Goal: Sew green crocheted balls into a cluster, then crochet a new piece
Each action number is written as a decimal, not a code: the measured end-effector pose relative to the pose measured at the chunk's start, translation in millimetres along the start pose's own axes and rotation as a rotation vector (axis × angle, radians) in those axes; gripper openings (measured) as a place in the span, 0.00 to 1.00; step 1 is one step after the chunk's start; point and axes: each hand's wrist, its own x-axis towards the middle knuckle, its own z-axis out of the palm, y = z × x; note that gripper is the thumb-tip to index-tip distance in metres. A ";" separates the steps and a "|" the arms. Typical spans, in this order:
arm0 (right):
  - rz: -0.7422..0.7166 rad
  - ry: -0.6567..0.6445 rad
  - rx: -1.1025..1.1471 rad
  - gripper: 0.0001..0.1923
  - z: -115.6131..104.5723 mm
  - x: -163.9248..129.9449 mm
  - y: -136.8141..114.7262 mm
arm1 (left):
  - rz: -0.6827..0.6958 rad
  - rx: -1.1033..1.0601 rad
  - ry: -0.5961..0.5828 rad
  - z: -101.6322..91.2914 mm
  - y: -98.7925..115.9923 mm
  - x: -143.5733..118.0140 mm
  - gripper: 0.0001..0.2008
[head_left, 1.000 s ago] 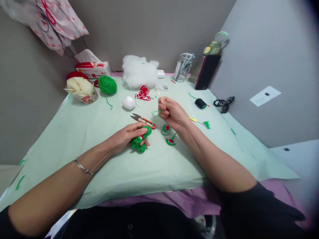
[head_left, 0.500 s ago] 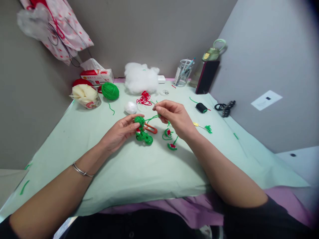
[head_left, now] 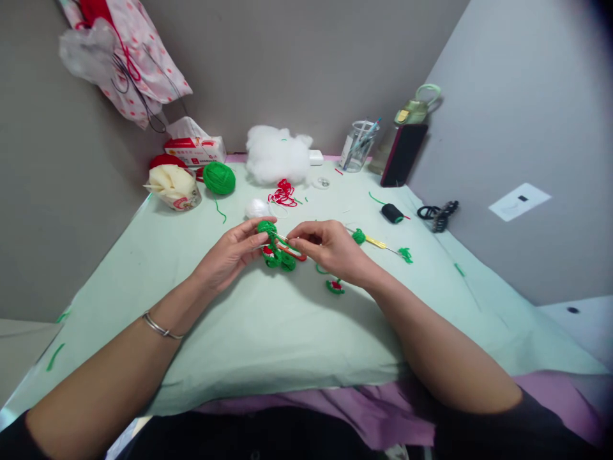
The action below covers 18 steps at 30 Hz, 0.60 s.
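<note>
My left hand (head_left: 230,255) has its grip closed on the green crochet piece (head_left: 275,249), held just above the middle of the desk (head_left: 268,332). My right hand (head_left: 330,249) meets it from the right, fingers pinched at the piece's edge; what they pinch is too small for me to tell. The orange snips (head_left: 294,250) lie under the piece. A small green-and-red crochet bit (head_left: 335,286) sits just near of my right hand, the green yarn ball (head_left: 219,177) far left.
</note>
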 end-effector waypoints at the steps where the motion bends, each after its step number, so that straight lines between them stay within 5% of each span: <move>1: 0.000 0.000 -0.003 0.11 -0.2 0.0 -0.1 | 0.001 0.002 0.000 -0.3 0.0 0.0 0.17; 10: 0.022 -0.012 0.000 0.10 -1.1 -1.0 -3.7 | 0.002 0.052 -0.011 -0.8 0.0 -0.7 0.18; 18: 0.074 -0.071 0.236 0.10 -4.6 -0.8 -8.2 | -0.008 -0.016 0.003 3.1 1.8 -0.8 0.13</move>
